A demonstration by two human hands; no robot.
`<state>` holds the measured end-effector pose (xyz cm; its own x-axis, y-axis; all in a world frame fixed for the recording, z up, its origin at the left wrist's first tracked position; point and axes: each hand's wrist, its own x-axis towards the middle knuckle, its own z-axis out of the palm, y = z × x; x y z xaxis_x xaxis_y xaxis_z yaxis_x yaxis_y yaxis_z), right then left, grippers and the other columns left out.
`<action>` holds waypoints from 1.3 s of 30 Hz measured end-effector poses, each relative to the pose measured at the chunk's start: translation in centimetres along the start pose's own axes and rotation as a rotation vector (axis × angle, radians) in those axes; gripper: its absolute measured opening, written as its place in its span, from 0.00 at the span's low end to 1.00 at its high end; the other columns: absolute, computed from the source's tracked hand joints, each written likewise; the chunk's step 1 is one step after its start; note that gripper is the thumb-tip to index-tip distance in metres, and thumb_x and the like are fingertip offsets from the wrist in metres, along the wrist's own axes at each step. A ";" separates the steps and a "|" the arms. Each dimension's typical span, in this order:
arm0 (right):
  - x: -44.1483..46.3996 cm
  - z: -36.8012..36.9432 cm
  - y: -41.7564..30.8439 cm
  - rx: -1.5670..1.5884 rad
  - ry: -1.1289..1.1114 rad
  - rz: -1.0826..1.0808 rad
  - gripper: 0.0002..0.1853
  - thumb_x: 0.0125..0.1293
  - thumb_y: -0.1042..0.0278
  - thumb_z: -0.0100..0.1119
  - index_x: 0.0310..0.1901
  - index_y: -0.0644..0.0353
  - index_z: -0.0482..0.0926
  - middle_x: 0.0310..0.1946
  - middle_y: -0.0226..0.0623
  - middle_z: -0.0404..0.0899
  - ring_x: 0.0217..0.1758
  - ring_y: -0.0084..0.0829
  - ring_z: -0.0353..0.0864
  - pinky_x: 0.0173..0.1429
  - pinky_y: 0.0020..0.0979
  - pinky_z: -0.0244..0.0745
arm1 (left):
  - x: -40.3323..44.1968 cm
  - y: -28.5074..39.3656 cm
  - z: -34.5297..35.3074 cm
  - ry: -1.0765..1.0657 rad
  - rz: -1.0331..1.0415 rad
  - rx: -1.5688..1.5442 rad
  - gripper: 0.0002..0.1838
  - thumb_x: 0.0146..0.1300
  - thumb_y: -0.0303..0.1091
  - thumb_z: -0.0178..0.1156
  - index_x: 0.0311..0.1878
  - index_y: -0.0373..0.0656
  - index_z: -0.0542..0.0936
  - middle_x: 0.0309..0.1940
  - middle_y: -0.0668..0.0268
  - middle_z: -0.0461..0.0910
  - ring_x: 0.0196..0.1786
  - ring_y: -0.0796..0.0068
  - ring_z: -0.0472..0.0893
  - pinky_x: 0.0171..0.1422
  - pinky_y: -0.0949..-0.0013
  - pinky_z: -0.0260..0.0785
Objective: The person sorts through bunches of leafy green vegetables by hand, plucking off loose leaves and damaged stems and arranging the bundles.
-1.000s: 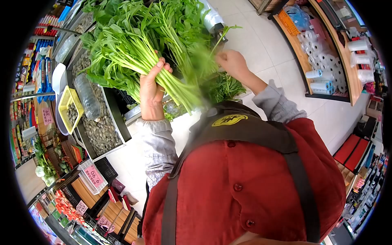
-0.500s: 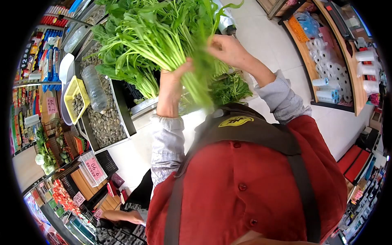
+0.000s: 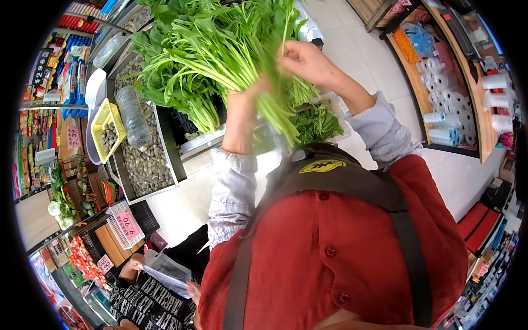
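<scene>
1. We read 9.90 on a pink card (image 3: pixel 127 225), printed sideways to us, and 2.39 on another pink tag (image 3: pixel 73 137); the black label (image 3: pixel 41 66) gives us 2.98.
2. Here's the left arm, coming straight up in its grey sleeve (image 3: pixel 234 190), and the left hand (image 3: pixel 242 107) is closed around a bunch of green stems (image 3: pixel 220 71) (motion blur softens its fingers for us).
3. In from the right at a slant, the right hand (image 3: pixel 309 61) bends at the wrist, thumb and forefinger narrowed on a thin stem (image 3: pixel 285 32).
4. We see the bunch run through the left fist, leaves spreading beyond it, cut ends below, just beside the right fingertips.
5. Behind, more greens (image 3: pixel 198 110); leftward, shellfish (image 3: pixel 146 171) and a yellow basket (image 3: pixel 108 132).
</scene>
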<state>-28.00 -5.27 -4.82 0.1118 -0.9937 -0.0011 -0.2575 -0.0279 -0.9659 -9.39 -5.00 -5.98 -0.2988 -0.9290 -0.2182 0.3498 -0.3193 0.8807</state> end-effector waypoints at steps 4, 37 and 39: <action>0.1 0.2 -0.4 0.123 -0.023 0.043 0.06 0.64 0.68 0.52 0.37 0.62 0.74 0.24 0.28 0.77 0.25 0.17 0.75 0.29 0.19 0.69 | -0.4 0.4 0.8 -0.048 -0.088 -0.032 0.12 0.54 0.20 0.62 0.43 0.33 0.76 0.33 0.60 0.80 0.31 0.73 0.80 0.35 0.71 0.76; -2.3 1.6 0.9 0.069 -0.118 0.144 0.12 0.57 0.62 0.63 0.32 0.65 0.78 0.22 0.31 0.78 0.20 0.19 0.74 0.26 0.22 0.69 | 0.8 -1.3 0.8 -0.014 -0.079 -0.096 0.14 0.53 0.20 0.62 0.44 0.36 0.75 0.39 0.61 0.78 0.41 0.69 0.79 0.45 0.67 0.75; -2.6 1.5 0.7 0.097 -0.084 0.147 0.12 0.58 0.63 0.62 0.33 0.64 0.78 0.22 0.30 0.78 0.21 0.19 0.74 0.26 0.21 0.68 | 1.1 -1.4 1.0 0.052 -0.108 -0.098 0.13 0.53 0.20 0.62 0.44 0.36 0.75 0.38 0.61 0.78 0.39 0.69 0.79 0.44 0.67 0.75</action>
<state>-27.08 -2.53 -5.86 0.1604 -0.9737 -0.1620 -0.1841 0.1317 -0.9740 -11.06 -5.36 -7.01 -0.2939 -0.8958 -0.3333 0.4038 -0.4324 0.8062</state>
